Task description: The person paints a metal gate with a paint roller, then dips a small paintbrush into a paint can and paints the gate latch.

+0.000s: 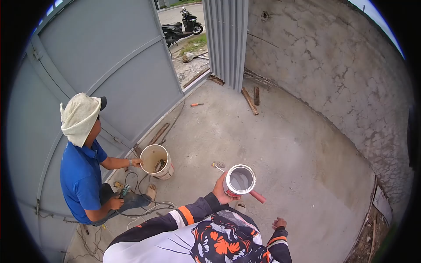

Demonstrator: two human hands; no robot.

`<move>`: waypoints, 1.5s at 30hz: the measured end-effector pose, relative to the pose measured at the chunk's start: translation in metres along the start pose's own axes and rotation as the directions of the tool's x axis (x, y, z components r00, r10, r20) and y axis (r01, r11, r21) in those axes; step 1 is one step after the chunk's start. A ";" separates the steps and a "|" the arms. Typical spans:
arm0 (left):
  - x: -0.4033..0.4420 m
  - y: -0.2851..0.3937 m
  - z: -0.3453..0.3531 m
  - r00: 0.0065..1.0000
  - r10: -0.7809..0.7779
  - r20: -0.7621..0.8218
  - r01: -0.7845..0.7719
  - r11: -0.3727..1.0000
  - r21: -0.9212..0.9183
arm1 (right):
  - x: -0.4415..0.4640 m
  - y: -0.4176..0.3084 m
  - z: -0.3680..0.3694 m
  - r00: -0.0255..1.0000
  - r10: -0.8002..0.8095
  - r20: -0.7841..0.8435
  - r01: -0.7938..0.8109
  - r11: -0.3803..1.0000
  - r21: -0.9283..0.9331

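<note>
The head view shows the person's left hand [220,191] curled around the side of a metal can [240,193], held above the concrete floor [280,149]; a reddish handle [258,197] juts out beside it. The right hand [279,223] hangs apart, half open and empty. A co-worker [81,175] touches a bucket [150,154] at its rim.

A tall grey metal gate [118,48] fills the left side here, and on the far side stands a ribbed grey panel [227,41]. Between them I see a pale road [173,16], green grass [195,44] and a black motorbike [180,30]. A rough, blotchy wall [324,65] runs along the right, bright sky [379,16] above it. Daylight falls evenly on the grey concrete floor [302,144].
</note>
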State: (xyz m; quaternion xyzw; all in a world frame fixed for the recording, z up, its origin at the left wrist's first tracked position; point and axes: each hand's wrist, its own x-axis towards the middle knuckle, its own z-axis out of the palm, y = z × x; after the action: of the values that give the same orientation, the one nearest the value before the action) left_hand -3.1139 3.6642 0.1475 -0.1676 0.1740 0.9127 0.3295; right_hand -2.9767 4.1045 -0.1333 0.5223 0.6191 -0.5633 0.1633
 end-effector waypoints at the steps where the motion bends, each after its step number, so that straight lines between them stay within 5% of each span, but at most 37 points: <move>1: 0.019 0.022 0.008 0.998 0.058 0.002 -0.058 0.998 -0.006 | 0.036 -0.098 0.010 0.989 -0.147 0.033 0.148 0.988 -0.037; 6: 0.104 0.139 -0.013 0.964 0.264 -0.030 -0.265 0.963 -0.043 | 0.118 -0.497 0.114 0.780 -0.624 0.048 0.626 0.776 -0.076; 9: 0.154 0.217 -0.039 0.940 0.341 -0.017 -0.340 0.929 -0.145 | 0.127 -0.616 0.203 0.620 -0.781 0.070 0.784 0.621 -0.012; 13: 0.232 0.359 -0.052 0.947 0.321 -0.020 -0.319 0.928 -0.191 | 0.166 -0.644 0.340 0.687 -0.677 0.264 0.723 0.673 -0.158; 16: 0.278 0.448 -0.055 0.952 0.306 -0.013 -0.298 0.916 -0.270 | 0.162 -0.585 0.417 0.834 -0.268 0.482 0.505 0.722 -0.474; 18: 0.309 0.512 -0.043 0.941 0.336 -0.043 -0.334 0.896 -0.292 | 0.183 -0.526 0.442 0.846 -0.002 0.532 0.396 0.670 -0.627; 23: 0.389 0.673 -0.015 0.894 0.448 0.016 -0.429 0.865 -0.261 | 0.192 -0.544 0.526 0.861 0.305 0.407 0.132 0.638 -0.758; 28: 0.489 0.818 -0.033 0.867 0.498 0.007 -0.483 0.843 -0.236 | 0.255 -0.683 0.660 0.861 0.288 0.419 0.171 0.612 -0.772; 31: 0.508 0.920 -0.003 0.846 0.531 0.031 -0.520 0.838 -0.165 | 0.292 -0.804 0.767 0.832 0.188 0.521 0.336 0.575 -0.746; 36: 0.548 1.063 -0.004 0.680 0.729 -0.077 -0.718 0.684 0.131 | 0.288 -1.041 1.019 0.623 -0.048 0.781 0.699 0.484 -0.527; 42: 0.569 1.251 -0.055 0.660 0.742 -0.116 -0.751 0.658 -0.056 | 0.247 -1.190 1.298 0.361 -0.154 0.920 0.884 0.371 -0.285; 45: 0.567 1.349 -0.086 0.637 0.767 0.079 -0.724 0.630 -0.282 | 0.265 -1.206 1.377 0.418 -0.121 0.900 0.796 0.526 -0.299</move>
State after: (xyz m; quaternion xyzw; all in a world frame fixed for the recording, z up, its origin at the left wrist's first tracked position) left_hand -4.3995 2.9615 0.1126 -0.0274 0.0913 0.9918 -0.0852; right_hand -4.6167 3.2487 -0.1377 -0.1088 0.7657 -0.4708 0.4245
